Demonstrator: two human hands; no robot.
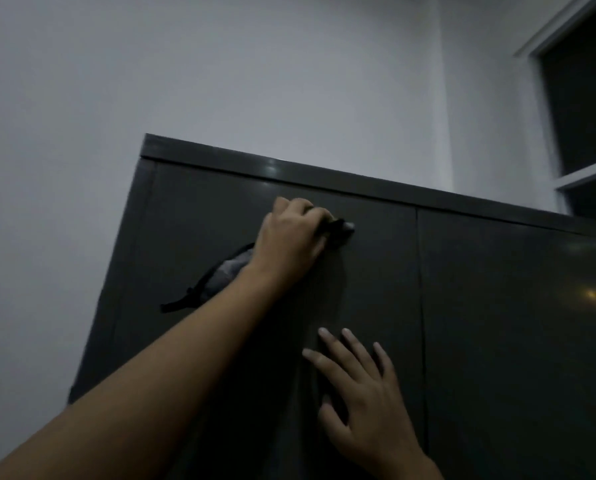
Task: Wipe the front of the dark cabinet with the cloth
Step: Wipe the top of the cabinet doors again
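The dark cabinet [497, 341] fills the lower right of the view, seen from below at a tilt, so its top strip [324, 176] slopes down from left to right. A thin upright seam [421, 289] splits the front into a left door [192, 216] and a right door [518, 375].

The left hand [291, 237] is high on the left door, close under the top strip, at the end of a bare forearm that comes up from the lower left corner. Its fingers are curled and clenched round the cloth [220, 275], holding it against the door. The cloth is grey with a dark border. A bunched end pokes out past the fingertips on the right, and a longer part trails out below the wrist to the left, lying against the door and ending in a narrow dark tail.

The right hand [358, 393] is lower on the same door, just left of the seam and well apart from the left hand. It is released and holds nothing, with straight, spread fingers pointing up and the palm turned to the dark surface. Whether the palm presses the door or only the fingertips touch it cannot be told in the dim light.

Behind the cabinet stands a pale wall [220, 81]. At the top right is a window [583, 116] with a light frame and dark panes. Small bright glints show on the right door and the top strip
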